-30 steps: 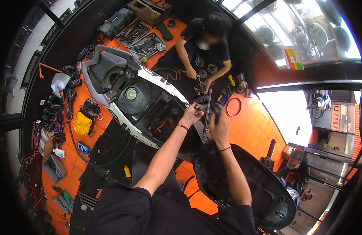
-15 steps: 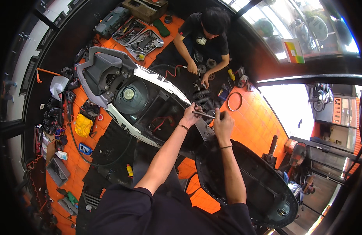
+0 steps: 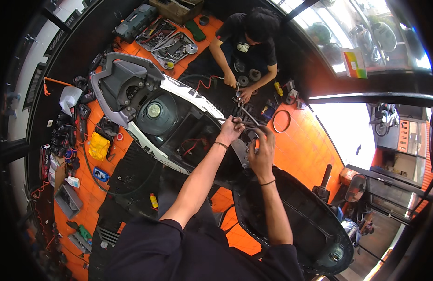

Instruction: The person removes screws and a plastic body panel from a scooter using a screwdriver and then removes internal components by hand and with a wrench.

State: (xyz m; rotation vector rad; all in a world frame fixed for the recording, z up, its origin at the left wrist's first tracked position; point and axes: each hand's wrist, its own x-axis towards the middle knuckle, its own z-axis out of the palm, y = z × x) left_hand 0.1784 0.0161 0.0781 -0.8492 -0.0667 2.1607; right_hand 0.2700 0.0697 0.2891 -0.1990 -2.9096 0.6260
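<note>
My left hand [image 3: 229,130] is closed around the shaft of a slim metal T-handle wrench, above the front edge of the scooter's open under-seat compartment [image 3: 198,133]. The wrench's crossbar [image 3: 250,116] slants beyond that hand. My right hand [image 3: 262,152] is beside the bar's lower end, fingers bent and thumb apart; whether a fingertip touches the bar is hard to see. Under my right forearm lies the tipped-up black seat [image 3: 305,220]. What the wrench's tip meets is hidden.
Across from me a person in black [image 3: 247,47] handles small parts on a dark mat. Tool trays [image 3: 174,50] lie at the far left. A black ring [image 3: 281,121] rests on orange tiles. A yellow bag [image 3: 99,146], a hose and a grey bin [image 3: 68,202] are at left.
The wrench's crossbar has turned and now points up and away. My right hand has shifted slightly down and left, its fingers looser. The other person's hands have drawn closer together.
</note>
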